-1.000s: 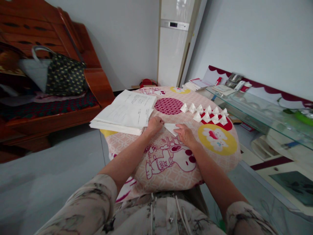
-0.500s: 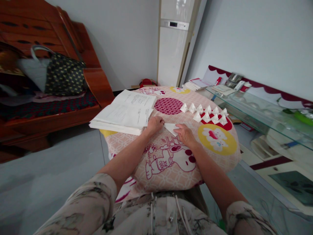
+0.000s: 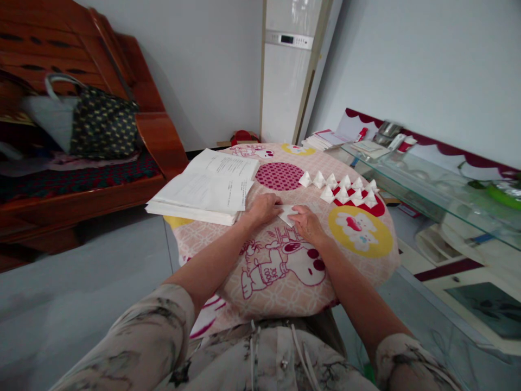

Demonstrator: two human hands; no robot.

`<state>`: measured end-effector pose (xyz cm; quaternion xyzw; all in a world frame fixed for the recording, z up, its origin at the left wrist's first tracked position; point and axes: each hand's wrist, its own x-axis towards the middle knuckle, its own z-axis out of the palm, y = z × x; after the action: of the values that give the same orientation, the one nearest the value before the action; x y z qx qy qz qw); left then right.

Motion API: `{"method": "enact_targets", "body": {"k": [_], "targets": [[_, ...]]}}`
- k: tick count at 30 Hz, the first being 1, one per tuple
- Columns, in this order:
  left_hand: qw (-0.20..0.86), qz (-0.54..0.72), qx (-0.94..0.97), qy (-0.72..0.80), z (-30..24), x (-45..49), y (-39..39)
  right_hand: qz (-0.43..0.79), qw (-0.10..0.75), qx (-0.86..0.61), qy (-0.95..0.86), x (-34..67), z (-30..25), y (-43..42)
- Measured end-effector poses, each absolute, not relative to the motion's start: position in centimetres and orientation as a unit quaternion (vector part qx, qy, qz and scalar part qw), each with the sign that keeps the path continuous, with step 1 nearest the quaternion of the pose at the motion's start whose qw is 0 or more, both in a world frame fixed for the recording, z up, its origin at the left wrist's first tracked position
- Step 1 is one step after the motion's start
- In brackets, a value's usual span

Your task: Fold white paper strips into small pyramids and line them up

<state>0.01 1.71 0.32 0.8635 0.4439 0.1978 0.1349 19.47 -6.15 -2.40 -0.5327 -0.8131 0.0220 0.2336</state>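
A small piece of folded white paper (image 3: 287,215) lies on the patterned tablecloth (image 3: 228,296) between my two hands. My left hand (image 3: 263,209) is closed, its fingertips on the paper's left end. At the paper's right side, my right hand (image 3: 308,223) grips its edge with bent fingers. Part of the paper is hidden under the fingers. Beyond my right hand, several folded white paper pyramids (image 3: 343,194) stand in two rows. Close by my left hand rests a thick open book (image 3: 203,184) with printed pages.
To the right runs a glass shelf (image 3: 423,184) holding cups and small items, with a stack of papers (image 3: 323,140) at its far end. A wooden bench (image 3: 157,141) with bags (image 3: 103,124) stands at the left. Behind the table rises a white air conditioner (image 3: 283,87).
My left hand has moved slightly right, onto the paper, and now covers its left tip. My right hand stays nearly in place on the paper.
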Motion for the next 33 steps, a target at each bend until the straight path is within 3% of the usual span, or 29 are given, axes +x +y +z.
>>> {"method": "enact_targets", "body": {"k": [6,22,33], "targets": [[0.132,0.178,0.890,0.399,-0.2,0.8,1.6,-0.004,0.199,-0.533,-0.822,19.3,-2.2,-6.3],[0.116,0.212,0.928,0.285,-2.0,0.3,1.8,0.026,0.275,-0.500,-0.821,20.4,-2.9,-6.6],[0.087,0.202,0.938,0.268,-1.9,0.0,1.4,-0.024,0.300,-0.559,-0.773,20.6,-2.3,-6.9]]}}
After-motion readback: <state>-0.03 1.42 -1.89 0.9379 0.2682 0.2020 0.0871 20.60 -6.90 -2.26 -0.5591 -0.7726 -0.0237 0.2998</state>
